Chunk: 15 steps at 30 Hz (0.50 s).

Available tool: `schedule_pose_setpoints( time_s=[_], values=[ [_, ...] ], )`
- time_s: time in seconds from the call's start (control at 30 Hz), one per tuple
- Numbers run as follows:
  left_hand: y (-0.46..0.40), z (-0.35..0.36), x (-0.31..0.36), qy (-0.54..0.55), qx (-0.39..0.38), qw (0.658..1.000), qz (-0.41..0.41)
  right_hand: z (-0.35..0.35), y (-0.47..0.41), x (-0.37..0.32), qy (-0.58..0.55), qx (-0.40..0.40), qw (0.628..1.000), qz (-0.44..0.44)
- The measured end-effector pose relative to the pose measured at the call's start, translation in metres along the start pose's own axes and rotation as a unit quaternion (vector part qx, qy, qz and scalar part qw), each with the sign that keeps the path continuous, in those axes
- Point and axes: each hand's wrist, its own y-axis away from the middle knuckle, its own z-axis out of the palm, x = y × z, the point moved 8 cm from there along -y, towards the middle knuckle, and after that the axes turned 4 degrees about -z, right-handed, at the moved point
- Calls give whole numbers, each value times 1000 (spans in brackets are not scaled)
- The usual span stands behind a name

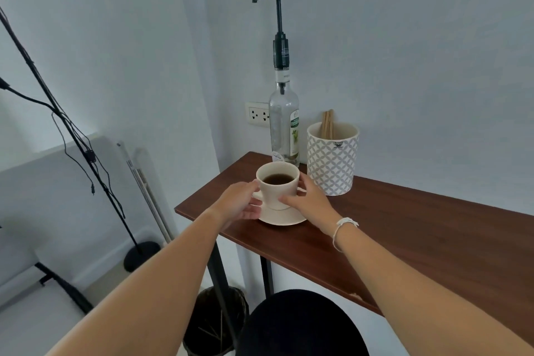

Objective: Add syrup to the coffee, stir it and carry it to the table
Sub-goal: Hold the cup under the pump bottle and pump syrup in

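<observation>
A cream cup (278,192) with dark coffee stands on a matching saucer (284,218) near the left end of a narrow brown table (404,228). My left hand (241,205) touches the cup's left side and the saucer rim. My right hand (307,199) wraps the cup's right side. Directly behind the cup rises a clear syrup bottle (284,127) with a tall dark pump; its spout points left, well above the cup. To the right a patterned white holder (332,159) carries wooden stir sticks (328,123).
A wall socket (258,114) sits behind the bottle. Left of the table stand a black stand with cables (86,153) and a round base on the floor. A dark wastebasket (215,321) is under the table. The table's left edge is close to the saucer.
</observation>
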Motion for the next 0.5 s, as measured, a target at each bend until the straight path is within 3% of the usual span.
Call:
schedule_pose_setpoints(
  time_s=[0.5],
  values=[
    [-8,-5,22,8,-66,997,35,2,-4,-15,-4,63,998,-10]
  ],
)
